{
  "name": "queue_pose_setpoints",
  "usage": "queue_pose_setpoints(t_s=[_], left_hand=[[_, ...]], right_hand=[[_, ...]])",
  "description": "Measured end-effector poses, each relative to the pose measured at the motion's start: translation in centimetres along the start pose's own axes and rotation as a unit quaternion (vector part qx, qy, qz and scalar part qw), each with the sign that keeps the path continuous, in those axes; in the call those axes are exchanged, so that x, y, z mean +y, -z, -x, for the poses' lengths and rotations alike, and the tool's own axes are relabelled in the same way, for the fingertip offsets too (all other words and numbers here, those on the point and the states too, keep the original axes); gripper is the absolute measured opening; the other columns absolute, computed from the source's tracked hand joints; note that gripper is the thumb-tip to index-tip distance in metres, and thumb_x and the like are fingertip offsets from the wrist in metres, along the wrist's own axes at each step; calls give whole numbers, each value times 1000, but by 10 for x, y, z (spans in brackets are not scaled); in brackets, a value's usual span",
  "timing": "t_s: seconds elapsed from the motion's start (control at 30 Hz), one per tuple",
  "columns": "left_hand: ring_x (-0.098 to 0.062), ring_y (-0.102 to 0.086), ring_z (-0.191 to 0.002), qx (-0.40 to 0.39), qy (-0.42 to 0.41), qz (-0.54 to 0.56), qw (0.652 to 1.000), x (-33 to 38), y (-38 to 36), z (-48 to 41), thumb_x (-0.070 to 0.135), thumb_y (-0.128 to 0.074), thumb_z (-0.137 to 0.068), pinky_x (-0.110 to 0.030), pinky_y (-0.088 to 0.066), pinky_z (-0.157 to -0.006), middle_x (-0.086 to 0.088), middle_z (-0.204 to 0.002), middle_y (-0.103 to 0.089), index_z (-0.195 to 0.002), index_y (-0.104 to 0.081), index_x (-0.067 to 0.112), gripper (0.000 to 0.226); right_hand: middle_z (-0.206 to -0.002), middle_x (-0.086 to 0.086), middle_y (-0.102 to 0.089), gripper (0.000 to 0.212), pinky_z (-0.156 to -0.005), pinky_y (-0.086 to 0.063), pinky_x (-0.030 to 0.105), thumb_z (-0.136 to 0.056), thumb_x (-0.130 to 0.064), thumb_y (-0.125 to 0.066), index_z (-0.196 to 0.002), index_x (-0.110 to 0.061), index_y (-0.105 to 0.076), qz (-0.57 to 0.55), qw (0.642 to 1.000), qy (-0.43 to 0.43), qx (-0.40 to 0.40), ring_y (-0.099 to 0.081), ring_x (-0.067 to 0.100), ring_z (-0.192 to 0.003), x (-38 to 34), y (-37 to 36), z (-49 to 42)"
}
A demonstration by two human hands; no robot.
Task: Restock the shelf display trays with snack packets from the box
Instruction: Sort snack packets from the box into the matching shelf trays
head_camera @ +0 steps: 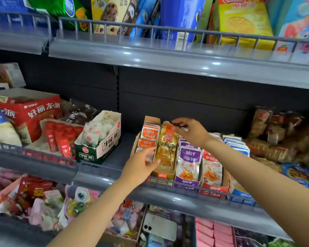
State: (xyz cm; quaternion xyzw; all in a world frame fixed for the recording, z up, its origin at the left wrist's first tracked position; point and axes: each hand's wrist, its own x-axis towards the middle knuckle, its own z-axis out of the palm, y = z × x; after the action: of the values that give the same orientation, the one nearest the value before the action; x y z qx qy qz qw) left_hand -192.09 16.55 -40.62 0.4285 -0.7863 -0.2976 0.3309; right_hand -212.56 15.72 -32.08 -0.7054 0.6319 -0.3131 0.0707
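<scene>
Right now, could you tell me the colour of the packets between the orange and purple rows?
Gold packets, seen best in the head view.
</scene>
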Motion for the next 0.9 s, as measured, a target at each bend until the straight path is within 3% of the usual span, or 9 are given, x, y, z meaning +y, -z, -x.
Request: queue_pose_setpoints(t_s=[0.13,0.23,0.33,0.43,0.57,0.63,0.73,0.8,0.9], left_hand=[[-5,-49,-121,33,-49,-41,997,15,7,32,49,-57,-87,-33,-47,-98,14,-137,-50,-137,-43,34,54],[-2,-35,-133,20,-79,-92,992,18,5,67,56,-50,-87,-30,-36,-108,18,-145,-38,-139,-38,36,57],[-4,-25,-138,-24,-73,-134,988,8,-7,107,62,-44,-86,-28,-24,-112,17,-150,-29,-143,-32,36,64],[-6,-25,-139,-93,-39,-172,980,-17,-28,146,68,-37,-84,-29,-24,-114,14,-151,-29,-145,-30,33,70],[-10,-34,-135,-182,14,-205,962,-52,-63,192,90,-6,-64,-31,-29,-112,9,-147,-38,-142,-37,30,102],[-12,-40,-131,-238,59,-210,946,-69,-81,211,86,-18,-71,-30,-32,-109,8,-144,-43,-140,-40,28,93],[-14,-46,-125,-325,125,-148,926,-86,-106,235,69,-46,-81,-18,-34,-98,1,-140,-47,-137,-44,19,75],[-15,-48,-123,-348,147,-136,916,-98,-123,246,49,-54,-90,-11,-32,-88,0,-138,-50,-134,-48,19,54],[-16,-44,-130,-381,172,-164,894,-115,-149,263,47,-55,-90,-14,-31,-99,0,-143,-46,-138,-45,21,56]], right_hand=[[-135,-5,-50,40,-91,-39,21,-94,-36,-53,-133,-27,-49,-31,999,20,4,-47,8,-119,-25,15,47],[-138,-8,-48,45,-100,-36,22,-93,-38,-51,-136,-26,-46,-51,998,36,-15,-44,5,-124,-31,11,97],[-139,-10,-46,48,-105,-35,22,-92,-40,-52,-137,-27,-44,-80,994,31,-64,-43,3,-126,-18,-9,151],[-138,-13,-45,47,-106,-28,14,-91,-39,-53,-136,-28,-43,-77,990,18,-116,-41,0,-127,4,-40,208],[-139,-6,-46,48,-105,-30,14,-92,-34,-56,-137,-22,-45,-74,979,-42,-185,-43,7,-128,35,-93,282],[-138,-3,-49,47,-101,-29,9,-92,-32,-57,-136,-19,-46,-86,968,-88,-219,-45,7,-125,48,-118,313],[-140,-2,-47,48,-101,-25,9,-92,-34,-57,-136,-18,-45,-68,946,-136,-285,-43,11,-129,68,-153,350],[-138,1,-49,48,-102,-28,12,-91,-32,-60,-134,-17,-47,-85,926,-185,-317,-46,12,-125,84,-177,370],[-130,1,-53,47,-103,-39,24,-87,-27,-66,-130,-16,-51,-116,887,-280,-348,-51,16,-118,103,-211,396]])
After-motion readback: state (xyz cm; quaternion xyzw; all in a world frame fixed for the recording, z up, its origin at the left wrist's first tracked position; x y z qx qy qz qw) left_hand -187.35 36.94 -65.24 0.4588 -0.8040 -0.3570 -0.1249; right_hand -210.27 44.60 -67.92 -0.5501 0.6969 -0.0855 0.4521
